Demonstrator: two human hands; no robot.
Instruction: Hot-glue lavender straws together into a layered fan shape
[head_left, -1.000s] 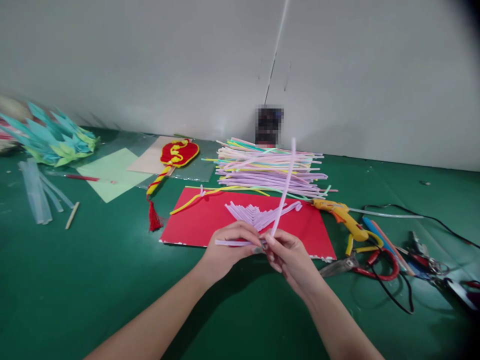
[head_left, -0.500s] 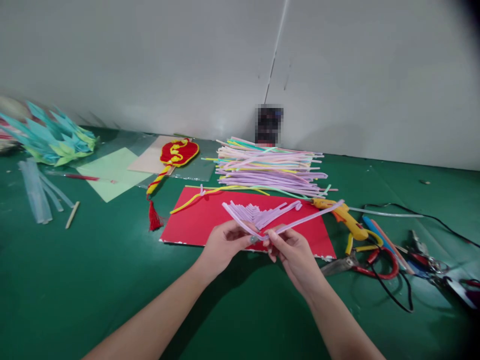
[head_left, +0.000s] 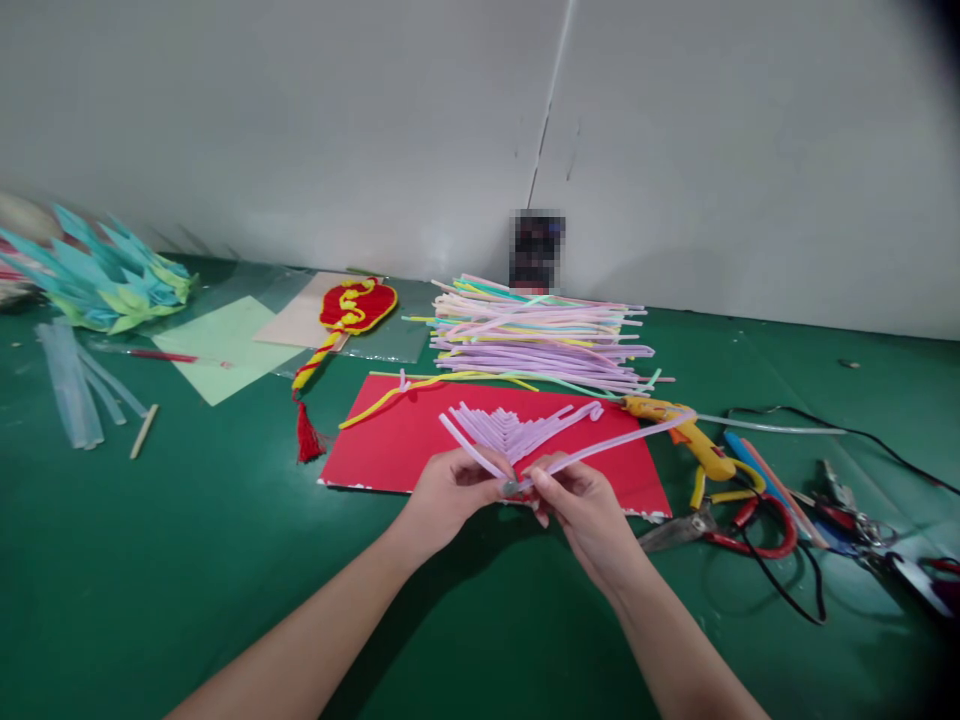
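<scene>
A lilac pipe cleaner [head_left: 622,440] is bent into a wide V, its low point between my two hands. My left hand [head_left: 457,488] pinches it just left of the bend, and my right hand [head_left: 574,490] pinches it just right. The longer arm of the V reaches up and right, past the red board [head_left: 390,440]. Beyond my fingertips, on that board, lies a group of lilac pipe cleaners [head_left: 517,430] nested in a V pattern, one end curled. My hands partly cover the board's near edge.
Behind the board lies a pile of pastel pipe cleaners [head_left: 540,335]. A yellow glue gun [head_left: 701,445], red-handled scissors [head_left: 757,535] and keys [head_left: 847,500] are to the right. Leftward are a red tasselled fan [head_left: 360,305], green paper [head_left: 232,350], glue sticks [head_left: 71,385] and a blue-green paper craft [head_left: 120,275].
The bend in the pipe cleaner has dropped slightly between my fingers. Its left end has shifted a little left and down, its right end slightly to the right.
</scene>
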